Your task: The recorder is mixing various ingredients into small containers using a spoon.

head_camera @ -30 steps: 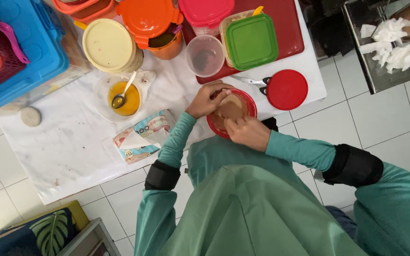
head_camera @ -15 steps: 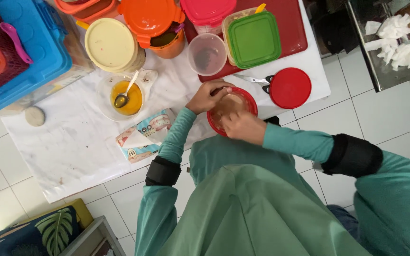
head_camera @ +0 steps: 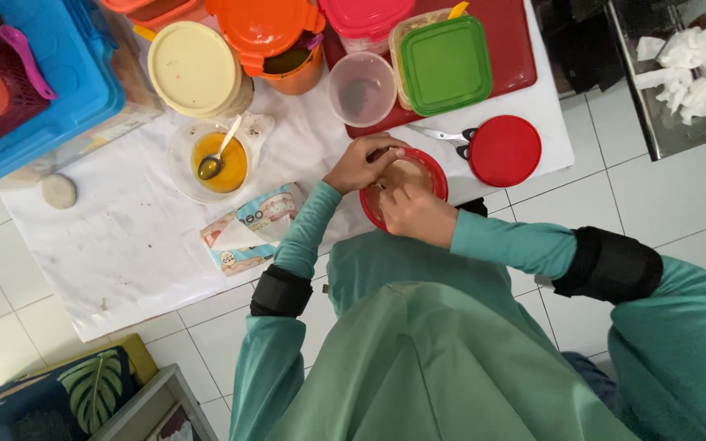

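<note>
**Both hands at a red bowl on the white sheet**

The left hand (head_camera: 361,163) curls over the far rim of the red bowl (head_camera: 435,166), fingers bent and touching its edge. The right hand (head_camera: 413,214) covers the near side of the bowl, fingers bent down into it; what they pinch, if anything, is hidden. The bowl sits on the white sheet (head_camera: 124,245) spread over the tiled floor (head_camera: 663,196), just in front of the person's chest. A red round lid (head_camera: 504,151) lies just beside it, with scissors (head_camera: 443,135) between them. Farther off stand a clear cup (head_camera: 361,88), a green-lidded box (head_camera: 447,65) and a dish of yellow liquid with a spoon (head_camera: 216,157).
</note>
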